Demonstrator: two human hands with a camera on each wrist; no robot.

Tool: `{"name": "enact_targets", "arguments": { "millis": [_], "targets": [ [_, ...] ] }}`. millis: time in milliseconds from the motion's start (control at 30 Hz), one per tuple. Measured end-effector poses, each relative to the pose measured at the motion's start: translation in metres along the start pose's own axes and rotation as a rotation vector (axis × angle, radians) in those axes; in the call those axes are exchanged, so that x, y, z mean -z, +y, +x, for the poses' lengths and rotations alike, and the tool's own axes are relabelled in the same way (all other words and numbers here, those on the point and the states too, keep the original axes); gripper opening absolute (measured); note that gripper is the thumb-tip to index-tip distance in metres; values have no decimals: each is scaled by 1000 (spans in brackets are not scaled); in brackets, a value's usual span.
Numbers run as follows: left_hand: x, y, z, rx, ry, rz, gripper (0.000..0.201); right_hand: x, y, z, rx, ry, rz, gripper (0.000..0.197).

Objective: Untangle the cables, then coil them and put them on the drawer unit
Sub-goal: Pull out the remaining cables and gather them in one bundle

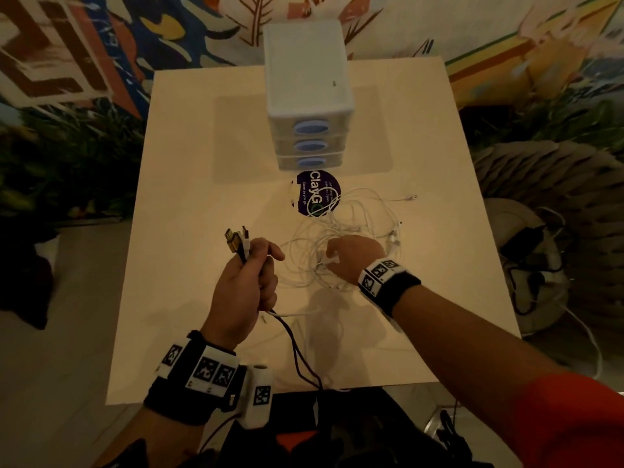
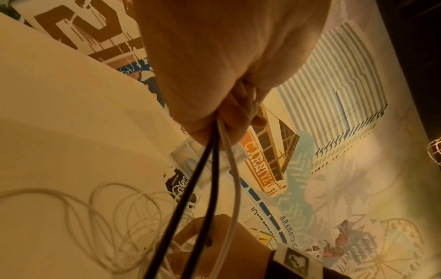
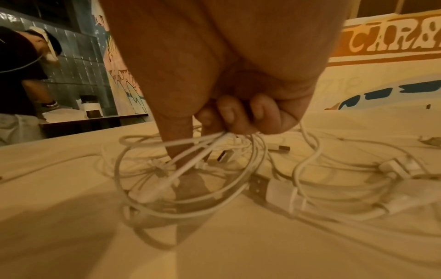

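From the head view, a pale bench point(image 1: 189, 298) is seen from above, with a white drawer unit point(image 1: 307, 72) standing at its far middle and a dark round sticker point(image 1: 315, 194) just in front of it. A tangle of white cables point(image 1: 358, 214) is spread on the bench between the sticker and the right hand point(image 1: 351, 261), which is lowered into the near side of the tangle. The left hand point(image 1: 246, 285) is held up over the bench, left of the tangle, clenched around a small bundle: a black cable point(image 1: 297, 349) and a thin white lead, whose plugs point(image 1: 238, 239), one gold-coloured, stick out above the fist.

Only the back of the right hand is shown there. The grasp is made plain by the right wrist view, where the fingers point(image 3: 229, 113) are curled around several white strands gathered at their tips, with loops hanging down to the bench and USB plugs point(image 3: 269, 188) lying among them. A second person at another counter is caught in that view's far left background.

The underside of the left fist is given by the left wrist view: two runs of black cable and one white lead are seen dropping from it, with the white tangle lying on the bench below.
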State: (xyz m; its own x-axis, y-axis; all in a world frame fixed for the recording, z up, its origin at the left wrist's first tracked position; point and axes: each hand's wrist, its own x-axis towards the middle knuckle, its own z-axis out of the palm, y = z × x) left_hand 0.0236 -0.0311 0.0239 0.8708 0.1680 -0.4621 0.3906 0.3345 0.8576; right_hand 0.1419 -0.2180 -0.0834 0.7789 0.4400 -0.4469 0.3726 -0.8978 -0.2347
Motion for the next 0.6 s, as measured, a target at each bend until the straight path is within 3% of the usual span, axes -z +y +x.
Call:
{"name": "enact_targets", "arguments": {
  "millis": [133,200,267,333,500,600],
  "targets": [
    [-2,-3,2,19,13,49,36,7,7,-2,30,-25,161,28],
    [-2,-5,3,24,6,52,36,19,17,-10,9,80,325,23],
    [-1,-8,4,30,5,54,36,32,36,-22,-94,254,490,16],
    [0,-10,5,34,7,53,36,35,61,-36,-207,326,548,11],
    [-3,-14,6,42,-1,61,37,6,105,-55,-318,93,396,17],
    [-11,-15,7,45,-15,72,36,-9,107,-59,-261,41,374,27]
  ]
}}
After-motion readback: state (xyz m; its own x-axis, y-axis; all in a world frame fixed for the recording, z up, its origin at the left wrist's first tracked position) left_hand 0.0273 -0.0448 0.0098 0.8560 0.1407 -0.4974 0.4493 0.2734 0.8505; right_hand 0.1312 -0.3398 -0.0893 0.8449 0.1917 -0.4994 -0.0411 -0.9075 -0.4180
